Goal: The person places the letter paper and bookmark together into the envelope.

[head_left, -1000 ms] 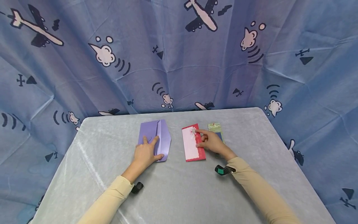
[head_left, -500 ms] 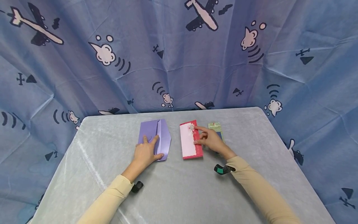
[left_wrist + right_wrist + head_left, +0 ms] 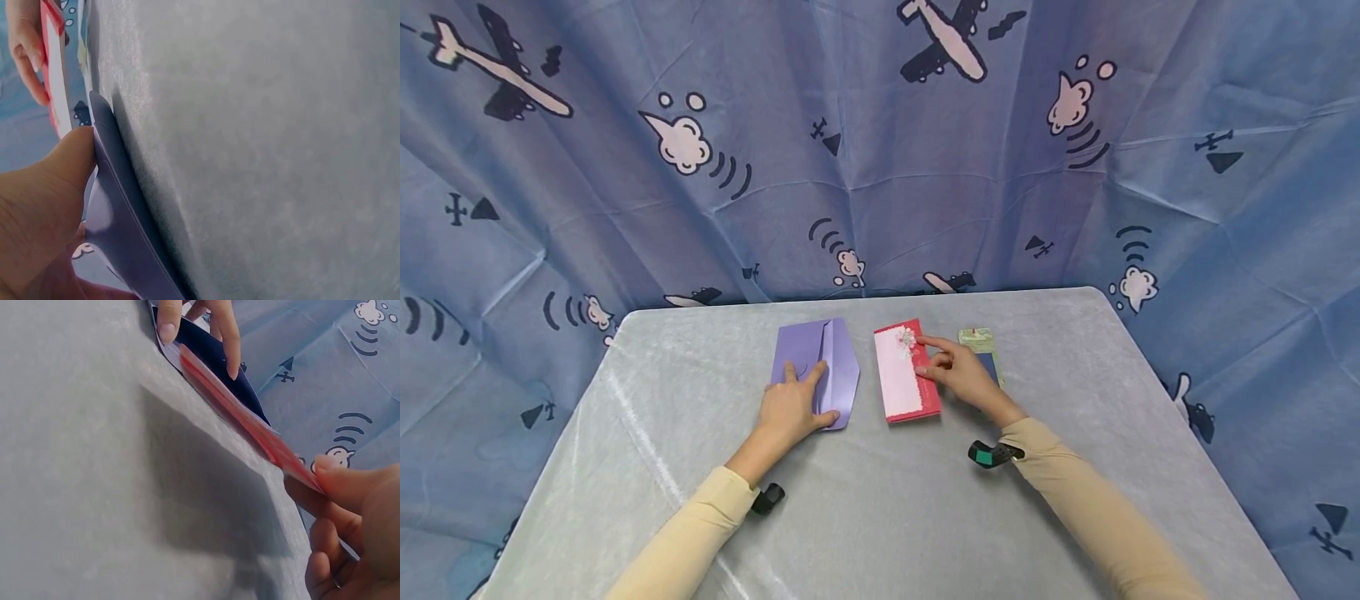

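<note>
A purple envelope point(image 3: 842, 371) lies on the table with its pointed flap turned out to the right. On it rests my left hand point(image 3: 786, 412), fingers spread, the thumb on the flap side; the left wrist view shows that thumb point(image 3: 78, 150) at the envelope's edge. My right hand point(image 3: 966, 375) pinches the right edge of a red-and-white greeting card point(image 3: 901, 375) with a flower on its front. Seen from the right wrist, the card point(image 3: 250, 428) is tilted above the table and casts a shadow. A gap separates card and envelope in the head view.
A green and dark blue card-like item point(image 3: 977, 337) lies behind the right hand, partly hidden by it. The grey cloth-covered table point(image 3: 880, 517) ends at a blue curtain point(image 3: 880, 167) printed with planes. A black wrist device point(image 3: 995, 454) hangs at the right cuff.
My right hand has brought the greeting card left and slightly farther back, closer to the envelope. The left hand and envelope stay in place.
</note>
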Action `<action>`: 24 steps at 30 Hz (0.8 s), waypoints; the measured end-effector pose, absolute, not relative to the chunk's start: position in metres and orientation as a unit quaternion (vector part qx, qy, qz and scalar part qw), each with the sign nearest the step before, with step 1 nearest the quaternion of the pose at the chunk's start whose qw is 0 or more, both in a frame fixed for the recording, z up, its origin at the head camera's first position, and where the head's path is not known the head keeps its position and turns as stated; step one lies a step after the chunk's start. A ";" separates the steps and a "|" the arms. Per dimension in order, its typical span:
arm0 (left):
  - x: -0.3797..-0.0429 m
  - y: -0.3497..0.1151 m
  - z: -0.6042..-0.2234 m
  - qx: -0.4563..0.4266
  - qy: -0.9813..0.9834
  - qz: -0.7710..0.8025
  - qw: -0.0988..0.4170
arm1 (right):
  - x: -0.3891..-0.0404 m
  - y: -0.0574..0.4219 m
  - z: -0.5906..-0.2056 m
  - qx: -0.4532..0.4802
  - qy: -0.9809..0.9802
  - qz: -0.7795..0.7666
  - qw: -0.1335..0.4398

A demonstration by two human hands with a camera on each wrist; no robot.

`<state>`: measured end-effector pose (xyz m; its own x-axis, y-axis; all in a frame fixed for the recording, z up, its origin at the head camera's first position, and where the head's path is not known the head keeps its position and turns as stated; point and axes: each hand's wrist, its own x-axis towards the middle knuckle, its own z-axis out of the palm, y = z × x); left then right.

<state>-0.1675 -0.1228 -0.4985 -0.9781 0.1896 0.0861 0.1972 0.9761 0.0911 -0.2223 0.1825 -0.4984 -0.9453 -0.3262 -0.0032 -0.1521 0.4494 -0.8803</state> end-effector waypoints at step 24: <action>-0.170 -0.123 -0.497 -0.091 -0.995 -0.051 0.009 | -0.230 0.140 -0.502 -0.124 0.843 -0.521 0.051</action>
